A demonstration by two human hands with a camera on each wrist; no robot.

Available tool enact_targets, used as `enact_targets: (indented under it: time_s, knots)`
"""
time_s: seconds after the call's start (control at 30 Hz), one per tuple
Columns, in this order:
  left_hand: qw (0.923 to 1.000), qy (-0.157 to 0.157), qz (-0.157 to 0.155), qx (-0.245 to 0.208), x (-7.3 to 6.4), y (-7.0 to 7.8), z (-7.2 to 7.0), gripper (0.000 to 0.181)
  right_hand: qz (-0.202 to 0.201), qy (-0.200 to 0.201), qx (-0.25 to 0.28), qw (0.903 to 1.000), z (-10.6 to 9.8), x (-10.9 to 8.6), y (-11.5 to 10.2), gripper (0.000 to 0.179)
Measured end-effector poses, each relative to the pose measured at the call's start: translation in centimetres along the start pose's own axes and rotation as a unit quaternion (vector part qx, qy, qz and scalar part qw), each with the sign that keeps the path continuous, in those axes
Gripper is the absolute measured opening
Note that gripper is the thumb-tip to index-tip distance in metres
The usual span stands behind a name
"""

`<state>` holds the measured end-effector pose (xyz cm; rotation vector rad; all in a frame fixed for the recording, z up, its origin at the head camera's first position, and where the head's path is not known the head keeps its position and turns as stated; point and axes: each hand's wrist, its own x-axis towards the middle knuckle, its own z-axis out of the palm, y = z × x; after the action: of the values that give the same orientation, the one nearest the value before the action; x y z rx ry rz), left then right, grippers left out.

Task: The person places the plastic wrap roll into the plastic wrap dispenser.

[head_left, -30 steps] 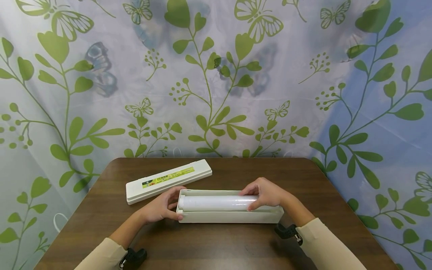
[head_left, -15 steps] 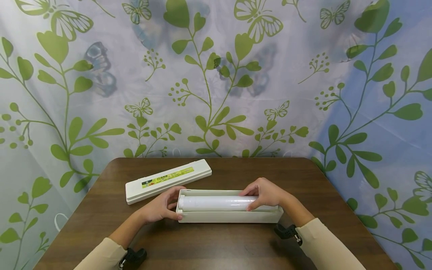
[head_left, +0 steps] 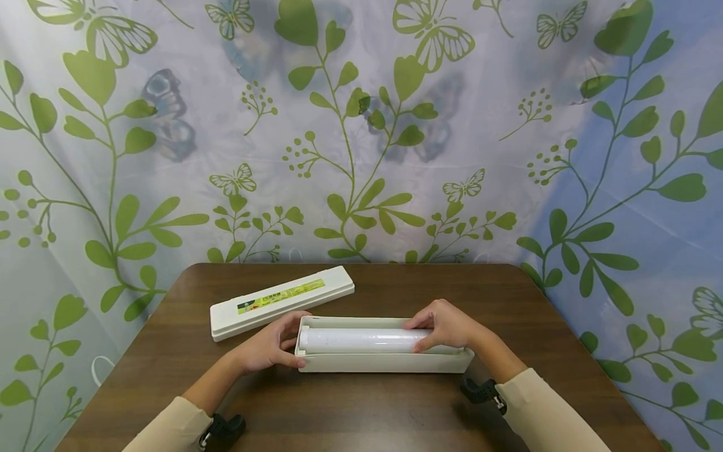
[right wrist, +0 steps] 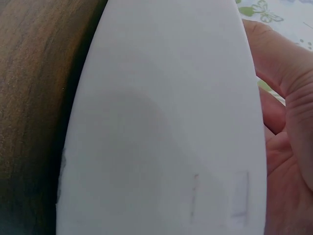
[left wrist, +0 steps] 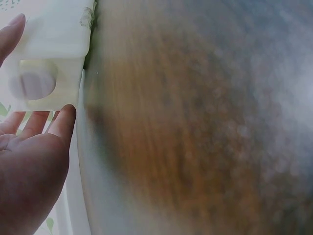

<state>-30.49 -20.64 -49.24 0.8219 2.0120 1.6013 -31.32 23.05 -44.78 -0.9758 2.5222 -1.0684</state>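
In the head view, a long white plastic box (head_left: 384,363) lies open on the table with a roll of cling film (head_left: 353,340) inside. My left hand (head_left: 273,344) grips the box's left end, thumb at the front corner and fingers behind. The left wrist view shows that end wall (left wrist: 68,85) with fingers of the left hand (left wrist: 36,171) along its edge. My right hand (head_left: 446,325) reaches in over the box's right part, thumb and fingers around the roll, hiding its right end. In the right wrist view, the box wall (right wrist: 161,122) covers much of the right hand (right wrist: 288,107).
Behind the box, to the left, lies its long white lid (head_left: 282,302) with a yellow-green label, slanted on the brown wooden table (head_left: 361,414). A curtain (head_left: 361,138) with green leaves and butterflies hangs beyond the table's far edge.
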Motion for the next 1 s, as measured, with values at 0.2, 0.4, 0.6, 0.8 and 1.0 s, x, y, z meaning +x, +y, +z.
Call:
enact_targets:
  time_s: [0.2, 0.4, 0.6, 0.8, 1.0]
  knots:
    - [1.0000, -0.001, 0.000, 0.006, 0.0, 0.0, -0.1, 0.088, -0.001, 0.004, -0.003, 1.0000, 0.1, -0.1, 0.2, 0.041]
    - [1.0000, -0.003, 0.001, 0.004, 0.1, -0.1, -0.2, 0.089, 0.004, 0.003, -0.010, 0.9999, 0.3, -0.2, 0.1, 0.041]
    - [1.0000, -0.002, 0.002, 0.004, 0.0, -0.2, -0.2, 0.089, -0.002, 0.008, -0.023, 0.9997, 0.4, -0.4, 0.2, 0.040]
    - [1.0000, -0.003, 0.007, -0.004, 0.1, -0.2, -0.1, 0.090, -0.018, 0.018, -0.034, 0.9991, 0.3, -0.7, 0.4, 0.041]
    - [1.0000, -0.001, 0.008, -0.002, 0.1, -0.2, -0.1, 0.091, -0.018, 0.035, -0.016, 0.9991, -0.3, -1.3, 0.1, 0.044]
